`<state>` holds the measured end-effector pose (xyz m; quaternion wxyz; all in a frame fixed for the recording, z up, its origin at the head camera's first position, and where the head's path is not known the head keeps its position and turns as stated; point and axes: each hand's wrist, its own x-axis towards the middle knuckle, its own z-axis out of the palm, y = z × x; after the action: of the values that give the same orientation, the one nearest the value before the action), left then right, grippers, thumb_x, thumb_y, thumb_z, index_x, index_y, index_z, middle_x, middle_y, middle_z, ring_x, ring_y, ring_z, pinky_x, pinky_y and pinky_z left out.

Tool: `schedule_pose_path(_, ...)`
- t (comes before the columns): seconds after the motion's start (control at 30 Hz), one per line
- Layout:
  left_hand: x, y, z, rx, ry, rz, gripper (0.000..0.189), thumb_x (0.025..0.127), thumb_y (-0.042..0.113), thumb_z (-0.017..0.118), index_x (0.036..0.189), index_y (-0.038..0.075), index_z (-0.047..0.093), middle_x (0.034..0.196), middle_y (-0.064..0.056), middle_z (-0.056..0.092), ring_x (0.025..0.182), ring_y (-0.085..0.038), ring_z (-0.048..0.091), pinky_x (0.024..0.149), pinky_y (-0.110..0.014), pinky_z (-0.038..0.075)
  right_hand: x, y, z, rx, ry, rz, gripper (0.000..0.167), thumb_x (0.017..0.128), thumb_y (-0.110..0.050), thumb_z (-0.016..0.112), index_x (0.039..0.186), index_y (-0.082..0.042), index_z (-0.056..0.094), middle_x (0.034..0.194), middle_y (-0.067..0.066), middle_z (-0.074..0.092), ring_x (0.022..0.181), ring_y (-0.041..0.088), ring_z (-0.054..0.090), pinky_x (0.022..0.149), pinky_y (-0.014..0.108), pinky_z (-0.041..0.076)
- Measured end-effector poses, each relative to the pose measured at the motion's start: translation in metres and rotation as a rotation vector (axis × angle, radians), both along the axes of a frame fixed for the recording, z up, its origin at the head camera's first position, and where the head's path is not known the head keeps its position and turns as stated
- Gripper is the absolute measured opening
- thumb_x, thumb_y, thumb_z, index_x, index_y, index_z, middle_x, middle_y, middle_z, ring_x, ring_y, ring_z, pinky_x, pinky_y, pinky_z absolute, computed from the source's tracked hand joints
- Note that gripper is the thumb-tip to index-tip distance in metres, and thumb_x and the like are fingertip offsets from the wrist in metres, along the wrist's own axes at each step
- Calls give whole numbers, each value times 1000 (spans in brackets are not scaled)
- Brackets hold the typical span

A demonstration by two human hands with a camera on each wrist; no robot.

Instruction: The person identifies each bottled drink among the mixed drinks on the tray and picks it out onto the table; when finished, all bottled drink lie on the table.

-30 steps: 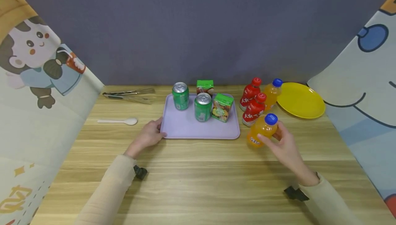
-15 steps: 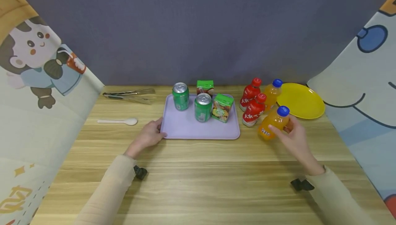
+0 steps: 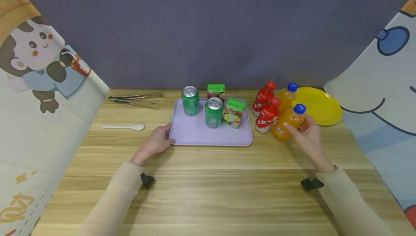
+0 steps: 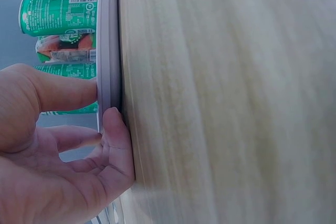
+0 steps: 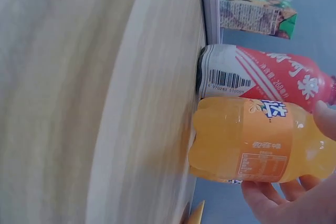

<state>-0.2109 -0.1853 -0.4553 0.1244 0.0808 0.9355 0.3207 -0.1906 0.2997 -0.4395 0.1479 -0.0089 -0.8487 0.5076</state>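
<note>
Orange bottle [image 3: 289, 123] has moved since a second ago from near the tray's near-right corner toward 1 o'clock, now touching the nearer red bottle [image 3: 267, 117]. Right hand [image 3: 308, 135] grips it, fingers curled round its right side, bottle tilted, base at or just above the table [image 3: 208, 185]; contact unclear. Left hand [image 3: 158, 140] has not moved, pinching the lilac tray [image 3: 195, 135] at its near-left corner. Hands well apart; bottle at 3 o'clock from the tray. Second orange bottle [image 3: 287, 97] and yellow plate [image 3: 320, 108] lie behind it.
</note>
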Motion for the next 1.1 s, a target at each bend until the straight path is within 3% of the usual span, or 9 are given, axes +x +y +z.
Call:
schedule_pose_path(0.27,0,-1,0,3,-8,8,75,85,10,70,145,-8,28,96,-15,61,78,-22,56,68,-33,48,-9,5,-3,-16,-14,0,53,86,-10,71,130,8,47,121,16,57,98,8,55,78,14,47)
schedule_pose_path(0.53,1,0,1,-1,-9,8,75,85,10,70,145,-8,28,95,-14,61,79,-22,56,71,-35,49,-14,4,-4,-13,-50,-15,56,88,-19,70,133,3,46,126,18,54,102,11,54,79,14,47)
schedule_pose_path(0.77,1,0,0,-4,-11,10,75,85,10,70,145,-8,28,96,-14,61,82,-24,56,74,-36,48,-10,-2,3,-61,-27,2,55,86,-12,71,130,8,45,119,15,57,97,7,54,77,14,47)
schedule_pose_path(0.9,1,0,-1,-4,-13,17,75,85,10,70,145,-7,29,96,-14,60,81,-24,56,73,-36,48,-11,1,-1,-53,-24,5,57,86,-12,71,132,8,43,121,17,56,98,8,54,77,14,47)
schedule_pose_path(1.1,2,1,-1,12,-14,29,74,85,11,70,145,-7,30,94,-13,60,74,-21,54,65,-33,47,-8,5,-8,27,-56,8,65,89,-20,68,139,5,35,132,24,49,109,23,51,78,13,45)
